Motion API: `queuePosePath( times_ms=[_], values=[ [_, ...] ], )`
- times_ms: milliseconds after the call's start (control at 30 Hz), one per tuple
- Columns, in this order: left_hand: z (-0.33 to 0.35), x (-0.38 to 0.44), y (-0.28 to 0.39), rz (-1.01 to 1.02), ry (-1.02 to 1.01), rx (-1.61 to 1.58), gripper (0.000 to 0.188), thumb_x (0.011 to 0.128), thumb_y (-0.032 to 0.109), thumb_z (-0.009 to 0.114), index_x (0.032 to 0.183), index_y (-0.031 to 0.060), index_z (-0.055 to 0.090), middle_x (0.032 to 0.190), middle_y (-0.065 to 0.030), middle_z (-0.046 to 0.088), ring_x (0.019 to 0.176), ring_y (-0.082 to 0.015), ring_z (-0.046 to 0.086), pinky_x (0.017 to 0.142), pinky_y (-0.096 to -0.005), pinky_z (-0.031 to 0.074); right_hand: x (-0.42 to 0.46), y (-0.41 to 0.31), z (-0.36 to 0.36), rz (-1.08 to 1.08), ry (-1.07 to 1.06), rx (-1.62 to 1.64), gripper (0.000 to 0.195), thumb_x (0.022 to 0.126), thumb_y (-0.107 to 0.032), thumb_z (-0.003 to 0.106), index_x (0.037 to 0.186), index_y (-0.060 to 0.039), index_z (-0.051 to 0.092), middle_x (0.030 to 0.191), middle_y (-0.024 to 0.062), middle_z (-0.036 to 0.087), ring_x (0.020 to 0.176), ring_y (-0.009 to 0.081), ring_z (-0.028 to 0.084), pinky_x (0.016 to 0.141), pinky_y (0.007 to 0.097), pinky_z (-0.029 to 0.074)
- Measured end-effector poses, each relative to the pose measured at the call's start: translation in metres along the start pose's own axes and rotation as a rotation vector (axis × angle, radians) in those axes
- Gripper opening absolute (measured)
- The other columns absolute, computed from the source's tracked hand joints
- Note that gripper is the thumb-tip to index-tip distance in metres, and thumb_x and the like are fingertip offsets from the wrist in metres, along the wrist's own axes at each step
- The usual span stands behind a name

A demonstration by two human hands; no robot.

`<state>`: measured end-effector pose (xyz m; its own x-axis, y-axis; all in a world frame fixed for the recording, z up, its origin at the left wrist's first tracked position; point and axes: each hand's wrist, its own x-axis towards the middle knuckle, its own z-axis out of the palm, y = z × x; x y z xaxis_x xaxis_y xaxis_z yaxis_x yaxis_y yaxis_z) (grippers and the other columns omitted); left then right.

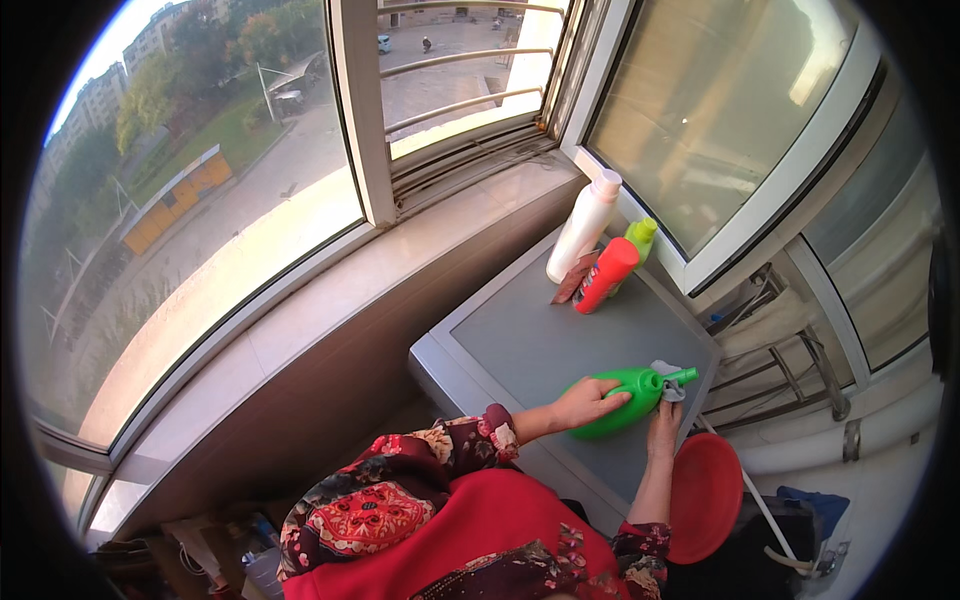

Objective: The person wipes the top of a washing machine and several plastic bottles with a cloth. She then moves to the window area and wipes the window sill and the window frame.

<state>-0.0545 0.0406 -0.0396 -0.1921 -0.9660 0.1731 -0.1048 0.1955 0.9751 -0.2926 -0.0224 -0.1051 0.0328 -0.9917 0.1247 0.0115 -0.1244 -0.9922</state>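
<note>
A green plastic bottle (634, 390) is held tilted over the grey top (517, 322) of a washing machine-like appliance. My left hand (592, 401) grips its side, with the thumb on the near face. A narrow green spout or cap points right from the bottle's upper end. My right hand (664, 427) holds a crumpled grey cloth (673, 386) against the bottle near that end. Part of the cloth lies behind the spout, and the right fingertips are partly hidden.
At the appliance's far corner stand a white bottle (585, 229), a red can (606, 276), a yellow-green bottle (641, 238) and a brown packet (575, 277). An open window sash (712, 255) overhangs the right. Below right are a red basin (705, 499), a white pole (765, 514) and a metal rack (780, 375).
</note>
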Motion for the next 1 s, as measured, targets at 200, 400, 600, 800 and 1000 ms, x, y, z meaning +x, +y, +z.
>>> queuePosePath(
  times_ms=[200,400,600,800,1000],
  values=[
    [0.001,0.003,-0.008,0.014,-0.016,-0.024,0.041,0.092,0.038,0.049,0.086,-0.0015,0.056,0.066,-0.0164,0.057,0.059,-0.0243,0.055,0.06,-0.0373,0.046,0.027,-0.046,0.032,0.13,0.02,0.537,0.037,0.083,-0.025,0.066,0.112,-0.0053,0.055,0.109,0.0032,0.057,0.101,0.0167,0.054,0.089,0.0343,0.042],
    [0.006,0.001,-0.004,0.022,0.023,-0.045,0.041,0.092,0.038,0.05,0.084,-0.0016,0.056,0.067,-0.0175,0.057,0.059,-0.0263,0.055,0.06,-0.0373,0.046,0.037,0.0,0.022,0.016,-0.057,0.372,0.026,0.085,-0.023,0.06,0.105,-0.006,0.058,0.1,0.0013,0.06,0.092,0.0144,0.056,0.083,0.0299,0.045],
    [0.008,-0.002,-0.008,0.052,0.101,0.019,0.04,0.092,0.036,0.051,0.08,-0.0015,0.054,0.064,-0.0178,0.054,0.056,-0.0272,0.051,0.057,-0.0373,0.045,0.008,0.019,0.026,0.17,0.071,0.144,0.044,0.093,-0.043,0.044,0.118,-0.0074,0.052,0.112,0.003,0.055,0.104,0.0158,0.052,0.092,0.0314,0.04],
    [0.01,0.0,-0.008,0.059,0.089,0.018,0.039,0.092,0.036,0.052,0.08,-0.0017,0.054,0.062,-0.0163,0.052,0.054,-0.0242,0.049,0.056,-0.0373,0.044,-0.034,0.043,0.026,0.27,0.158,0.057,0.057,0.095,-0.05,0.035,0.135,-0.0078,0.039,0.13,0.0054,0.043,0.119,0.0182,0.041,0.101,0.0338,0.031],
    [0.01,-0.001,-0.011,0.031,0.088,-0.013,0.039,0.092,0.036,0.052,0.084,-0.0019,0.056,0.064,-0.0123,0.054,0.059,-0.016,0.05,0.058,-0.0348,0.044,-0.077,-0.017,0.066,0.047,0.169,0.039,0.052,0.098,-0.041,0.032,0.132,-0.0021,0.04,0.131,0.0118,0.044,0.119,0.024,0.042,0.1,0.0349,0.031]
  ],
)
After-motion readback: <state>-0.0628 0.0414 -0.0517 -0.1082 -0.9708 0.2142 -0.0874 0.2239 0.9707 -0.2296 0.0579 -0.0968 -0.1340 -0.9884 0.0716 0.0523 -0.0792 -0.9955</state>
